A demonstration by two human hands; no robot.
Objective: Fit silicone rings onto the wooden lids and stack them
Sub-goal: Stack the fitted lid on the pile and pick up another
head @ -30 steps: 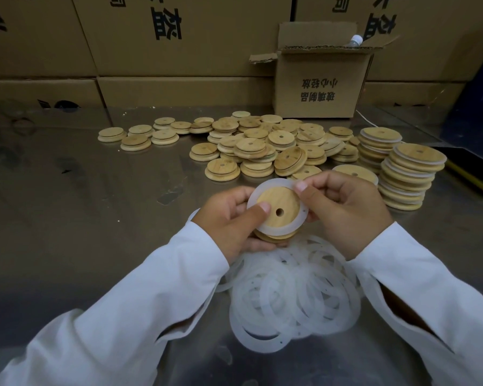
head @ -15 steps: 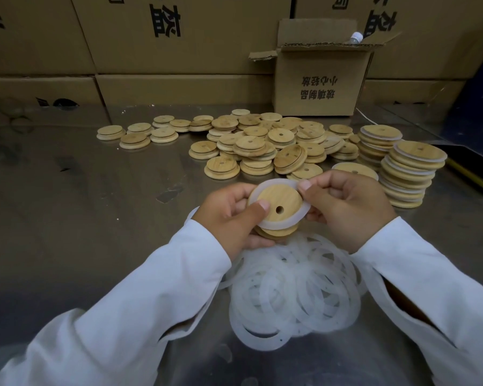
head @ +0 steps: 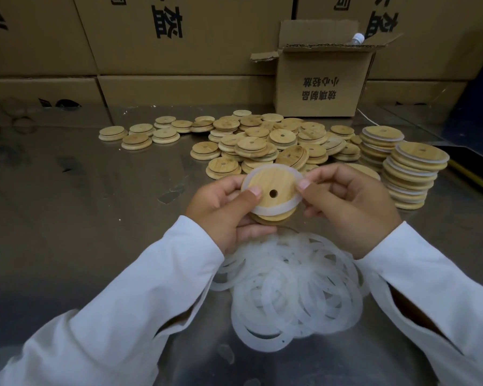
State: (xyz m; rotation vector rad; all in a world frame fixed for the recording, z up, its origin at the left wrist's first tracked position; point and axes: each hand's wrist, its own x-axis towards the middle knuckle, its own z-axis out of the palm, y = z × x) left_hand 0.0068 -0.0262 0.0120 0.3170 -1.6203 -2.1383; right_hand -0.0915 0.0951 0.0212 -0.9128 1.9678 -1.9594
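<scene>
A round wooden lid with a small centre hole is held above the table, tilted towards me. A white silicone ring sits around its raised step. My left hand grips the lid from the left, thumb on its face. My right hand pinches the ring at the lid's right edge. A pile of loose silicone rings lies on the table below my hands. Bare wooden lids lie scattered behind. Two stacks of ringed lids stand at the right.
A metal table carries everything. An open cardboard box with a bottle cap showing stands at the back. Large cartons wall off the far side. A yellow-edged dark object lies at the right.
The lid stays in both hands at about the same spot. My fingers have shifted slightly along the ring's edge.
</scene>
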